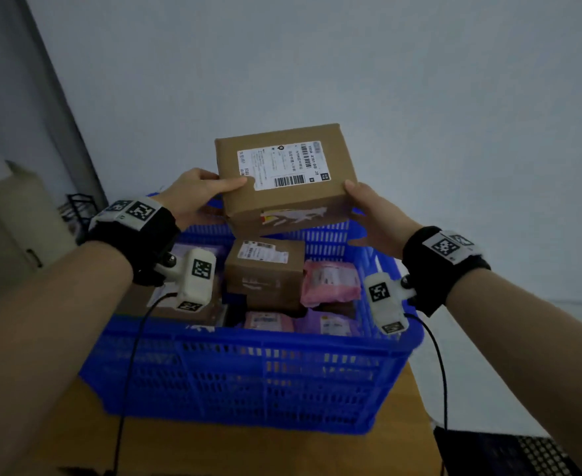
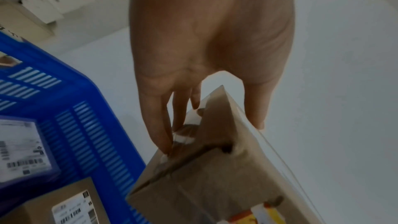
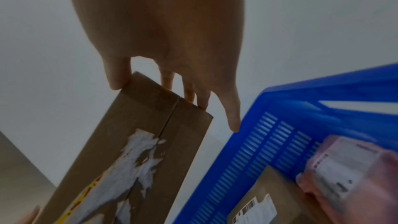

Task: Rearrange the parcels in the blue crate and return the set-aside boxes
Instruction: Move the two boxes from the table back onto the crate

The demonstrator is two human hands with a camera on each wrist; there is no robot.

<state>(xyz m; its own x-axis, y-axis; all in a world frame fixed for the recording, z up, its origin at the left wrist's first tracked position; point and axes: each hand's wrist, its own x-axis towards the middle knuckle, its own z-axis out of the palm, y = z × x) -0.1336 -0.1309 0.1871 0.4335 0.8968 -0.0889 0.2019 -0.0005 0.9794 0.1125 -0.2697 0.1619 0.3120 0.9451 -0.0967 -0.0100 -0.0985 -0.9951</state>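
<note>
I hold a brown cardboard box (image 1: 282,173) with a white shipping label in the air above the far side of the blue crate (image 1: 255,334). My left hand (image 1: 210,192) grips its left end, thumb on top. My right hand (image 1: 368,211) grips its right end. In the left wrist view my fingers (image 2: 159,125) lie against the box (image 2: 215,185). In the right wrist view thumb and fingers (image 3: 189,91) pinch the box edge (image 3: 140,142), which carries torn white tape. Inside the crate sit a smaller brown box (image 1: 264,269), a pink parcel (image 1: 329,280) and purple parcels (image 1: 330,324).
The crate stands on a wooden table (image 1: 214,448) against a pale wall. Pale cartons (image 1: 15,214) and a black wire rack (image 1: 77,204) stand at the left. A dark perforated crate (image 1: 523,455) shows at the bottom right.
</note>
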